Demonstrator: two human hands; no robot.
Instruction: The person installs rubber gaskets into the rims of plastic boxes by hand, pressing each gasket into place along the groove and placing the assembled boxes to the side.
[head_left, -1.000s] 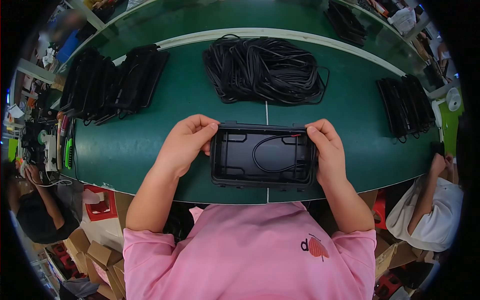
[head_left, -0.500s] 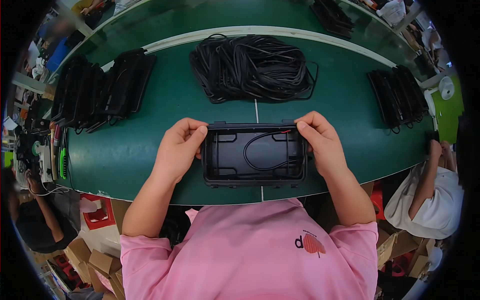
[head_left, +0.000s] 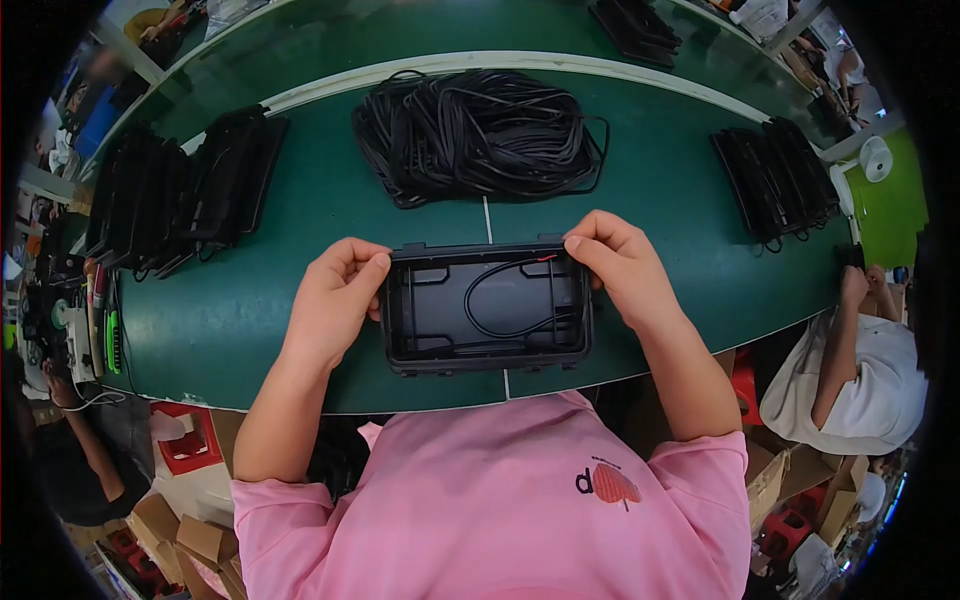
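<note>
A black rectangular plastic housing (head_left: pixel 440 300) is held level above the near edge of the green table, its open side facing up. My left hand (head_left: pixel 340 295) pinches its upper left corner between thumb and fingers. At the upper right corner my right hand (head_left: pixel 615 262) grips the rim the same way, thumb on top. Inside the housing a black cable (head_left: pixel 468 305) curves in a loop and ends in a small red tip (head_left: pixel 546 258) near the upper right. The fingers under the rim are partly hidden.
A large heap of black cable (head_left: pixel 480 135) lies behind the housing. Stacked black housings stand at the left (head_left: pixel 190 190) and right (head_left: pixel 775 185). Tools with a green handle (head_left: pixel 114 340) sit by the left edge. People sit on both sides; cardboard boxes (head_left: pixel 205 540) are on the floor.
The whole view has shifted slightly, so the table and stacks appear further left. Both hands keep the same hold on the housing, which has tilted a little.
</note>
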